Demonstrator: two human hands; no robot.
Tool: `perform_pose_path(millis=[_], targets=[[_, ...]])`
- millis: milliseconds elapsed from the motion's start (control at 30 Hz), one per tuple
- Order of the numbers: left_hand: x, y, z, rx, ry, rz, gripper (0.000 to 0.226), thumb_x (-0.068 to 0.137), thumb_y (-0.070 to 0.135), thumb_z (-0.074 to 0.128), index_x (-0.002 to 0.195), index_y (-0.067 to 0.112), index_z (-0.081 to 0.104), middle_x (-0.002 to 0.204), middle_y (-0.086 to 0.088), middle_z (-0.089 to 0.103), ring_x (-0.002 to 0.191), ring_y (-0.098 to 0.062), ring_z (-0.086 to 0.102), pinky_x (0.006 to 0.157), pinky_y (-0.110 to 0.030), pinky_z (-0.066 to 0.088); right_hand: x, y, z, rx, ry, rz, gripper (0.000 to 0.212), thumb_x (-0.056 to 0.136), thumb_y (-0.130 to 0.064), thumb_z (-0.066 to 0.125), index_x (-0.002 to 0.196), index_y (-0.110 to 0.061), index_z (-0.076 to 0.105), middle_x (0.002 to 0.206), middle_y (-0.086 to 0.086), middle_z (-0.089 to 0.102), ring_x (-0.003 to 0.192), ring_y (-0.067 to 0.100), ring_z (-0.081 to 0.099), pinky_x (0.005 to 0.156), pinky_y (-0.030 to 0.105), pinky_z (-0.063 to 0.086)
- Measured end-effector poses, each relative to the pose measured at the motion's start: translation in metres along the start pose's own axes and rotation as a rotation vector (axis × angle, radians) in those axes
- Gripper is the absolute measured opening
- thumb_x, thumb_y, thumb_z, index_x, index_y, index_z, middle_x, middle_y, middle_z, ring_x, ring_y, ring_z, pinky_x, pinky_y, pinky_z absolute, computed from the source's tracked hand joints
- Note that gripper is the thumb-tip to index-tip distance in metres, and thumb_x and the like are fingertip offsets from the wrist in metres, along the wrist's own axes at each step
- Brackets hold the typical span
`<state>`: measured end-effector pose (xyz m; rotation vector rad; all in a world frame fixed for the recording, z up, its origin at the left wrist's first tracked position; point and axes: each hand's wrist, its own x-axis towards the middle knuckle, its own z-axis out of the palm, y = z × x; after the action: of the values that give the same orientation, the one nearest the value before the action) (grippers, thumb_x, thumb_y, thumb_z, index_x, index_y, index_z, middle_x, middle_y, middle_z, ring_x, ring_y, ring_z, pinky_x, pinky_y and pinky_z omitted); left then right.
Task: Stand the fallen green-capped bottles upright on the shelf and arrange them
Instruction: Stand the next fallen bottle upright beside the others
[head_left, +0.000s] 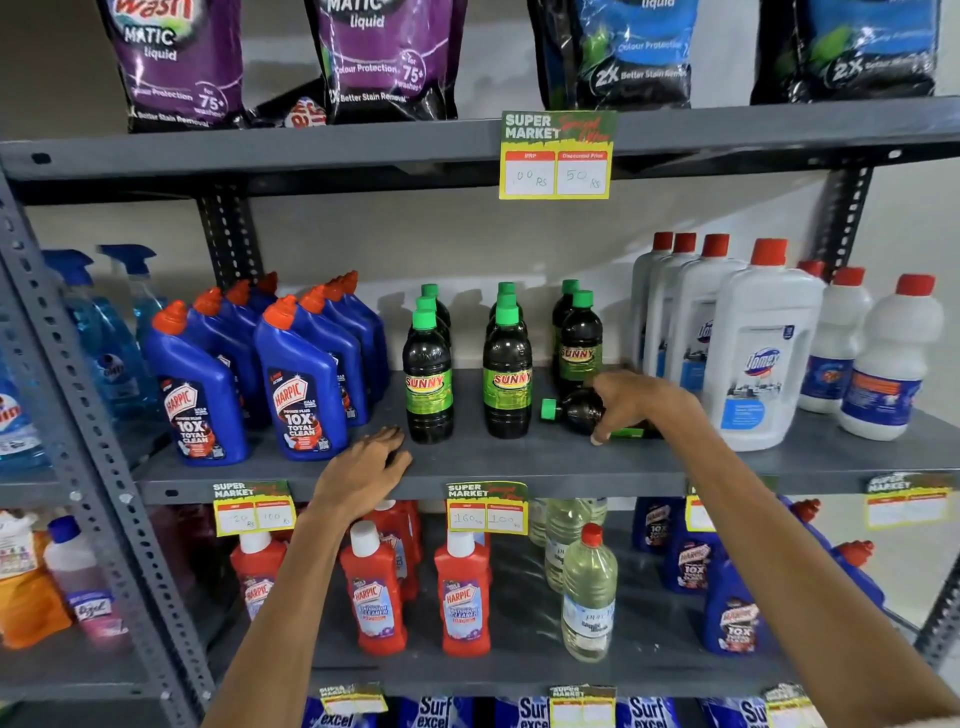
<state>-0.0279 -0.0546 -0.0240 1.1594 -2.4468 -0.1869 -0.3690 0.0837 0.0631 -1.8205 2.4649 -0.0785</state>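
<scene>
One dark green-capped bottle (571, 410) lies on its side on the grey middle shelf (519, 462), cap pointing left. My right hand (636, 402) is closed over its body from above. Three rows of the same bottles stand upright behind and to the left: a left row (428, 374), a middle row (507, 369) and a right row of two (579, 343) just behind the fallen one. My left hand (366, 470) rests flat on the shelf's front edge, fingers apart, holding nothing, just left of the left row.
Blue toilet-cleaner bottles (249, 374) crowd the shelf to the left. White red-capped bottles (763, 343) stand close on the right. Price tags (485, 506) hang from the shelf edge. The shelf above (363, 150) limits headroom. Red bottles (462, 592) fill the lower shelf.
</scene>
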Motion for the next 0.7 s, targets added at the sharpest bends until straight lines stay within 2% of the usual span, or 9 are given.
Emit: perform_pose_path(millis=[67,133,233,333,467,533,600,700], targets=[[0.0,0.001,-0.001,0.004,-0.001,-0.003,0.052,0.099,0.039,0.037,0.147,0.02,0.041,0.157,0.003,0.034,0.142,-0.019,0.035,0.111,-0.038,0.032,-0.002,0.001,0.008,-0.014,0.081,0.015,0.047,0.069,-0.042,0.084,0.079,-0.02,0.045,0.083,-0.003,0.053,0.085,0.022,0.055,0.073,0.037,0.043],[0.0,0.001,-0.002,0.008,-0.008,-0.002,0.052,0.099,0.039,0.037,0.148,0.021,0.04,0.157,0.004,0.033,0.143,-0.018,0.035,0.112,-0.038,0.031,-0.006,0.001,0.014,-0.02,0.196,0.022,0.046,0.068,-0.045,0.082,0.074,-0.023,0.042,0.085,-0.001,0.056,0.085,0.023,0.054,0.079,0.042,0.043],[0.001,0.001,-0.003,0.008,-0.023,-0.007,0.053,0.1,0.04,0.036,0.149,0.021,0.038,0.158,0.005,0.032,0.144,-0.017,0.033,0.113,-0.038,0.029,-0.011,0.003,0.016,0.021,0.289,0.029,0.045,0.059,-0.047,0.082,0.079,-0.018,0.052,0.089,0.004,0.063,0.081,0.027,0.06,0.068,0.036,0.046],[0.0,0.001,-0.002,0.006,-0.023,-0.017,0.052,0.099,0.04,0.036,0.148,0.022,0.039,0.158,0.005,0.032,0.143,-0.017,0.033,0.112,-0.038,0.03,-0.018,0.009,0.015,0.129,0.393,-0.008,0.036,0.059,-0.043,0.078,0.074,-0.02,0.056,0.078,0.002,0.064,0.075,0.026,0.062,0.062,0.031,0.046],[0.0,0.001,-0.001,0.0,-0.01,-0.019,0.052,0.099,0.041,0.037,0.147,0.022,0.041,0.157,0.007,0.034,0.142,-0.017,0.036,0.11,-0.039,0.033,-0.028,0.018,0.009,0.466,0.616,-0.017,0.034,0.065,-0.04,0.077,0.084,-0.014,0.068,0.068,-0.002,0.069,0.07,0.015,0.064,0.065,0.029,0.052],[0.0,0.001,-0.001,0.007,-0.013,-0.022,0.052,0.099,0.041,0.037,0.147,0.022,0.041,0.157,0.007,0.034,0.141,-0.019,0.037,0.109,-0.039,0.034,-0.03,0.023,0.004,0.683,0.697,-0.015,0.024,0.068,-0.039,0.077,0.08,-0.019,0.071,0.06,-0.009,0.069,0.059,0.003,0.061,0.058,0.018,0.048],[0.001,0.002,0.0,0.009,-0.011,-0.028,0.051,0.099,0.042,0.038,0.146,0.022,0.043,0.156,0.006,0.035,0.139,-0.02,0.04,0.108,-0.04,0.036,-0.03,0.024,0.002,0.905,0.714,-0.047,0.018,0.072,-0.038,0.074,0.079,-0.022,0.071,0.058,-0.015,0.069,0.053,-0.002,0.06,0.053,0.012,0.047],[0.001,0.001,0.0,-0.001,-0.012,-0.045,0.052,0.099,0.043,0.038,0.145,0.023,0.043,0.156,0.006,0.035,0.139,-0.02,0.041,0.108,-0.04,0.036,-0.022,0.018,0.003,1.149,0.713,-0.093,0.015,0.077,-0.031,0.071,0.087,-0.02,0.074,0.081,-0.006,0.077,0.076,0.008,0.069,0.069,0.023,0.055]])
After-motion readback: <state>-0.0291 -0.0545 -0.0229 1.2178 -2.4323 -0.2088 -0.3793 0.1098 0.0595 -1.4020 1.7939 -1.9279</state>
